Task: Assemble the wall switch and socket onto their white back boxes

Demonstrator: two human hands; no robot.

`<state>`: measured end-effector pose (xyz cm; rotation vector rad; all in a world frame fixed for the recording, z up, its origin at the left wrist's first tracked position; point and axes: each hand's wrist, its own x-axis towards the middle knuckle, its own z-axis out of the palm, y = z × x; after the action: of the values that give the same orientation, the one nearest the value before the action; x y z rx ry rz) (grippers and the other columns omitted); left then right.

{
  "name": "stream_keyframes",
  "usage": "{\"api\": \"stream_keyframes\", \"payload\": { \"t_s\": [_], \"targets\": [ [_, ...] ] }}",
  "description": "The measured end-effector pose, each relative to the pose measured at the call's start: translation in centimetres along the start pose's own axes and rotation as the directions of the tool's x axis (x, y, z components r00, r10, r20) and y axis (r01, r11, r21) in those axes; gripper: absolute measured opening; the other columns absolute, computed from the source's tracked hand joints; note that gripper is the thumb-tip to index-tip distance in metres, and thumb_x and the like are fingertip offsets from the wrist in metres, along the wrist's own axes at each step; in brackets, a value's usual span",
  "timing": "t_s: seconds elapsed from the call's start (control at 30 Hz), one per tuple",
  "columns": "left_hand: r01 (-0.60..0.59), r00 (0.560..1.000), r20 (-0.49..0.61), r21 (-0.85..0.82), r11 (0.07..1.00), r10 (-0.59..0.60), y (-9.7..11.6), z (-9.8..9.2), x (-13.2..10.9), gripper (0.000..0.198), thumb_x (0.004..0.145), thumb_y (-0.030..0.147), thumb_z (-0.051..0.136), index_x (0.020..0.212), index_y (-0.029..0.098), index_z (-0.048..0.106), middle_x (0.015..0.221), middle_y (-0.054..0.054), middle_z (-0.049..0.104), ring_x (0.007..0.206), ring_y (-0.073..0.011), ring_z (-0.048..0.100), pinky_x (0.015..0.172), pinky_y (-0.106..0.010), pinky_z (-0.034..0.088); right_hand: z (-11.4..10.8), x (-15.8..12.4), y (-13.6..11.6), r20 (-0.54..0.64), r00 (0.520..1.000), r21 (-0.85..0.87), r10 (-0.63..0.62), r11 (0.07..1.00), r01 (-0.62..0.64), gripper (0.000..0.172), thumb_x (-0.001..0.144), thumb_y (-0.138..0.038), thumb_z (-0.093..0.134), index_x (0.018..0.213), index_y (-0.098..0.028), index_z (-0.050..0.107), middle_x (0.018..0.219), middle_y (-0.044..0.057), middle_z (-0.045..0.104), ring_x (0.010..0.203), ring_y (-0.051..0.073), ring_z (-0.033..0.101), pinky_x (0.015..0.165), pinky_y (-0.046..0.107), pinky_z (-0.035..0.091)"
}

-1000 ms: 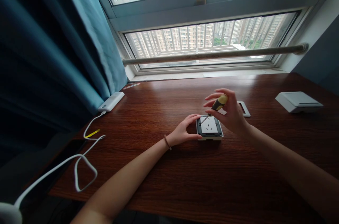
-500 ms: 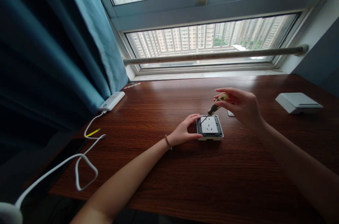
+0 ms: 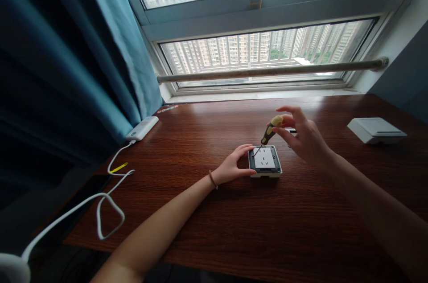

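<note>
A white wall socket point(image 3: 265, 158) in a grey frame and white box lies face up on the brown table. My left hand point(image 3: 236, 163) grips its left side, thumb at the near corner and fingers at the far one. Between the fingertips of my right hand point(image 3: 302, 133) is a screwdriver point(image 3: 270, 131) with a yellow and black handle. It tilts down to the left, its tip at the left side of the socket's frame, where a screw hole seems to be. Part of a small, flat object shows behind my right hand, mostly hidden.
On the right of the table point(image 3: 200, 220) sits a white box-shaped piece point(image 3: 376, 130). A white power bank point(image 3: 143, 128) stands at the left by the blue curtain point(image 3: 110, 42), its white cable point(image 3: 115, 198) looping over the table's left edge. A window with a rail point(image 3: 267, 72) is behind.
The fingers of my right hand have shifted around the screwdriver handle, with the index finger lifted higher. The handle leans slightly more upright. My left hand and the socket have stayed put.
</note>
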<state>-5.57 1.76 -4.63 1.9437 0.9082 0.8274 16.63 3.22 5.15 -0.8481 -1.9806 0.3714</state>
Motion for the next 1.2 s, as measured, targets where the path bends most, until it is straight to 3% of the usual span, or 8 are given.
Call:
{"api": "stream_keyframes", "payload": {
  "t_s": [0.13,0.27,0.33,0.53,0.73,0.9,0.97,1.2],
  "targets": [
    [-0.001,1.0,0.003,0.0,1.0,0.001,0.0,0.0,0.0,0.07,0.066,0.032,0.073,0.129,0.025,0.044,0.138,-0.01,0.038,0.129,-0.0264,0.034,0.11,-0.043,0.025,0.2,0.0,-0.2,0.039,0.999,0.113,-0.004,0.994,-0.001,0.026,0.088,-0.023,0.048,0.113,-0.021,0.048,0.106,0.008,0.062,0.092,0.02,0.061,0.081,0.039,0.051],
    [-0.006,1.0,0.006,0.013,1.0,0.006,0.0,-0.1,0.0,0.071,0.066,0.032,0.073,0.129,0.024,0.043,0.138,-0.01,0.038,0.129,-0.0262,0.034,0.11,-0.042,0.026,0.0,-0.1,-0.2,-0.182,0.983,-0.083,0.024,0.996,-0.04,0.018,0.079,-0.032,0.063,0.094,-0.022,0.063,0.095,0.007,0.061,0.08,0.021,0.06,0.075,0.039,0.052],
    [-0.007,1.0,0.008,0.012,1.0,0.007,-0.1,-0.1,0.0,0.071,0.066,0.032,0.073,0.129,0.024,0.043,0.138,-0.01,0.038,0.129,-0.0261,0.034,0.11,-0.041,0.026,-0.2,0.0,0.0,-0.221,0.973,-0.091,0.067,0.992,-0.089,0.014,0.077,-0.032,0.066,0.087,-0.022,0.066,0.086,0.006,0.063,0.075,0.02,0.061,0.074,0.04,0.052],
    [-0.002,1.0,0.01,0.009,1.0,0.002,-0.1,0.0,0.0,0.071,0.066,0.034,0.073,0.13,0.024,0.042,0.139,-0.01,0.037,0.129,-0.0259,0.034,0.11,-0.041,0.026,-0.1,0.2,0.1,-0.017,0.983,0.345,0.181,0.924,-0.164,0.03,0.082,-0.028,0.058,0.11,-0.02,0.061,0.105,0.008,0.066,0.097,0.022,0.062,0.087,0.04,0.051],
    [-0.013,1.0,0.012,0.018,1.0,0.013,0.0,-0.1,0.0,0.07,0.067,0.033,0.073,0.13,0.025,0.042,0.138,-0.01,0.038,0.129,-0.0257,0.034,0.11,-0.042,0.026,0.3,-0.2,-0.6,-0.226,0.96,0.095,0.167,0.984,-0.149,0.018,0.075,-0.028,0.067,0.092,-0.022,0.069,0.095,0.005,0.065,0.085,0.021,0.063,0.08,0.038,0.051],
    [-0.004,1.0,0.01,0.017,1.0,0.004,-0.1,0.0,0.0,0.07,0.067,0.033,0.073,0.13,0.025,0.043,0.138,-0.009,0.038,0.13,-0.0263,0.034,0.11,-0.043,0.026,-0.5,0.1,-0.7,0.0,0.983,0.294,0.182,0.94,-0.174,0.033,0.083,-0.023,0.057,0.116,-0.024,0.058,0.105,0.005,0.066,0.094,0.02,0.062,0.085,0.038,0.05],
    [-0.006,1.0,0.008,0.013,1.0,0.006,-0.1,0.0,0.0,0.07,0.066,0.033,0.073,0.129,0.025,0.043,0.138,-0.01,0.038,0.13,-0.0267,0.034,0.11,-0.043,0.026,-0.5,0.2,-0.9,0.017,0.987,0.29,0.159,0.944,-0.157,0.031,0.083,-0.021,0.055,0.115,-0.024,0.059,0.11,0.005,0.064,0.103,0.02,0.059,0.091,0.039,0.047],
    [-0.011,1.0,0.01,0.014,1.0,0.011,0.0,-0.1,0.1,0.07,0.066,0.033,0.073,0.13,0.025,0.043,0.138,-0.009,0.038,0.13,-0.0268,0.034,0.11,-0.043,0.025,0.0,-0.2,-1.0,-0.226,0.963,0.024,0.15,0.989,-0.149,0.017,0.076,-0.027,0.066,0.091,-0.021,0.069,0.09,0.006,0.064,0.082,0.02,0.061,0.076,0.038,0.05]
  ]
}}
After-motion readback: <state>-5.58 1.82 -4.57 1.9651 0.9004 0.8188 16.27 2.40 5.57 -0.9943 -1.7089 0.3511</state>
